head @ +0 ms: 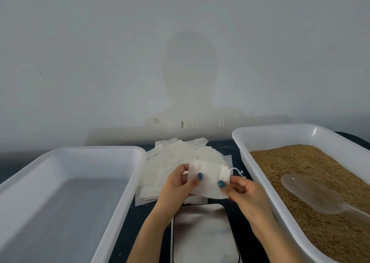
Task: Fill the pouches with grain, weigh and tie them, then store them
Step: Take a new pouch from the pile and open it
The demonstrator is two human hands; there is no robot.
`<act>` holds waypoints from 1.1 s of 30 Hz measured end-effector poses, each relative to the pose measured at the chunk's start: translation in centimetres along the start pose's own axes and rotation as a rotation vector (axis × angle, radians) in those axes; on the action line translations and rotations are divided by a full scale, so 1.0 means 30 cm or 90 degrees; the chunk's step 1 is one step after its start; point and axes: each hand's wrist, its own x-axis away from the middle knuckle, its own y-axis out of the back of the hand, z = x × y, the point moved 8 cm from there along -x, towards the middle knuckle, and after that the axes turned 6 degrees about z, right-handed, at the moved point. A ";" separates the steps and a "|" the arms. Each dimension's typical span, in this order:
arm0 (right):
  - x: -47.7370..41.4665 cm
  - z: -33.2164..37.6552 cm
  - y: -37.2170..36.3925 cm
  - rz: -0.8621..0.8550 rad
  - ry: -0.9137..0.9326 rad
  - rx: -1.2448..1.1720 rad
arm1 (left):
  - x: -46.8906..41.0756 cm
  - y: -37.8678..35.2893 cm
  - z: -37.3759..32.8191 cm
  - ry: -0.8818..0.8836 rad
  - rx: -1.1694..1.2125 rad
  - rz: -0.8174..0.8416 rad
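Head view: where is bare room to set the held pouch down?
Bare: inside the left tray, and the scale platform between the two trays. Crowded: the pouch pile behind the scale; grain and scoop fill the right tray.

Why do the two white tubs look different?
The right tub holds brown grain and a clear scoop; the left tub shows only its bare white bottom. The right tub reaches farther back than the left tub. Both are white rectangular plastic tubs.
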 end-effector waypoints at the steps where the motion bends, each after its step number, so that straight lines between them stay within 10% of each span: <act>1: 0.000 0.001 0.000 -0.002 0.005 0.002 | 0.002 0.000 -0.008 -0.010 -0.014 -0.007; 9: 0.008 0.013 -0.022 0.027 0.024 0.109 | 0.069 -0.149 -0.122 -0.314 -0.647 0.066; 33: 0.083 0.149 -0.094 0.024 0.237 0.424 | 0.073 -0.106 -0.142 -0.218 -0.775 -0.089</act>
